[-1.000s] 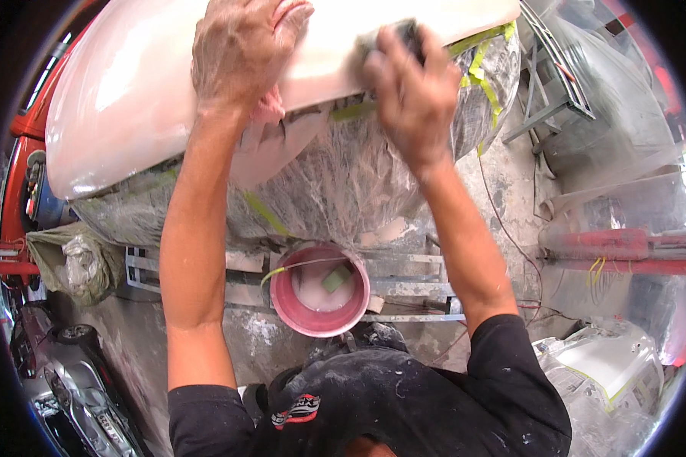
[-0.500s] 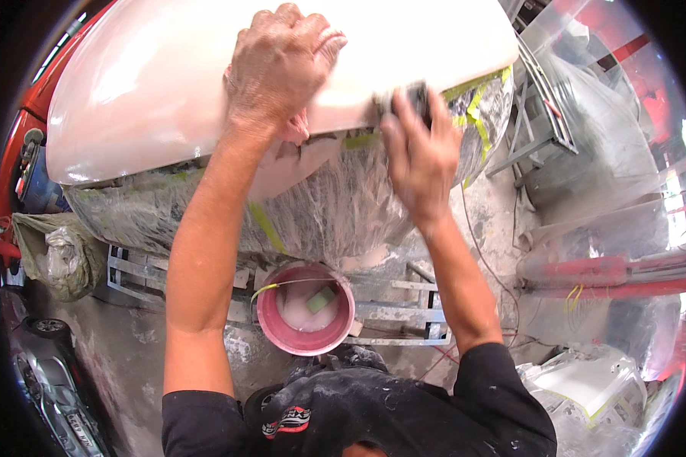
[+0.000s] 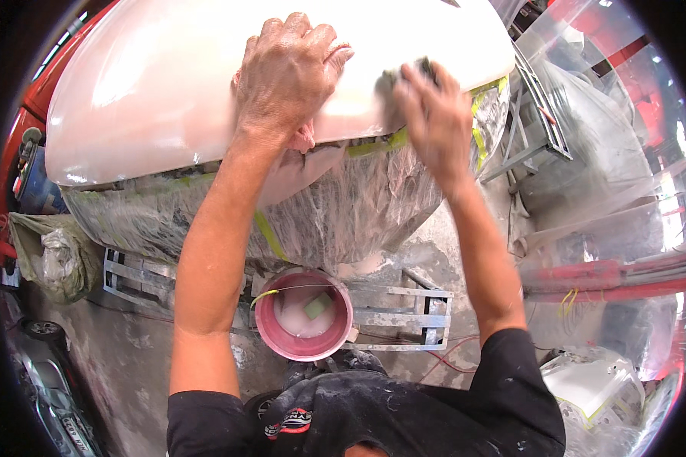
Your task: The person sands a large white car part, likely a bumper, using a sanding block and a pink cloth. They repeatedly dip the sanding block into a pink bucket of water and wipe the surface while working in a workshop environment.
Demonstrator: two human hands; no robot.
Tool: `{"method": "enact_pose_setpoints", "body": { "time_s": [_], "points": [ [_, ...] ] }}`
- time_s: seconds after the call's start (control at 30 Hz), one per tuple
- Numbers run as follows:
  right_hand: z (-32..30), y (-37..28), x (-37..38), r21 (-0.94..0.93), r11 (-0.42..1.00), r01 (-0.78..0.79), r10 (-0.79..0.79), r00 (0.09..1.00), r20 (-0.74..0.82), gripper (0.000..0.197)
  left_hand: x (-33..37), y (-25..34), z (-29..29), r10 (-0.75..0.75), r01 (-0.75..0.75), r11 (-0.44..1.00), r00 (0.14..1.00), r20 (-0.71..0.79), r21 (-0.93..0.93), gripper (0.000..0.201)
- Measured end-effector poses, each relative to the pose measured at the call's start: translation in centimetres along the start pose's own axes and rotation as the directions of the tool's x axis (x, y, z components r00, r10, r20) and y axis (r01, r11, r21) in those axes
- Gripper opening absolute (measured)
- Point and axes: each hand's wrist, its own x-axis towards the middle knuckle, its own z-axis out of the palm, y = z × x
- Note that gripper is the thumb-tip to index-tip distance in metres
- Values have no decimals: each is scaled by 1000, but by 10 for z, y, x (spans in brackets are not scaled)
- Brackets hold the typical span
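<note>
A glossy whitish-pink car body panel lies in front of me, wet along its near part. My left hand is closed round a crumpled pink cloth near the panel's front edge; part of the cloth sticks out below the palm. To the right, my right hand grips a dark sanding pad against the surface, both smeared by motion. Plastic sheeting, streaked with white residue and fixed with yellow-green tape, hangs below the edge.
A pink bucket of cloudy liquid, with a green block in it, stands below the panel. Metal frames flank it. A stuffed sack sits at left; a metal stand and clear plastic sheets are at right.
My right hand has moved right and slightly farther away with the sanding pad. My left hand keeps hold of the cloth at nearly the same spot.
</note>
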Motion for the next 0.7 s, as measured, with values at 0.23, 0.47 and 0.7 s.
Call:
{"method": "enact_pose_setpoints", "body": {
  "time_s": [0.23,0.47,0.7],
  "points": [
    [8,3,8,-46,991,-125,129,988,81,42,-2,-6,-4,-24,24,1000,997,79,11,28],
    [10,47,59,24,969,-245,241,964,117,43,1,3,-4,-20,20,1000,996,85,-7,29],
    [-6,29,10,8,990,-138,137,985,103,43,-3,1,-3,-54,54,999,992,113,5,29]
  ]
}}
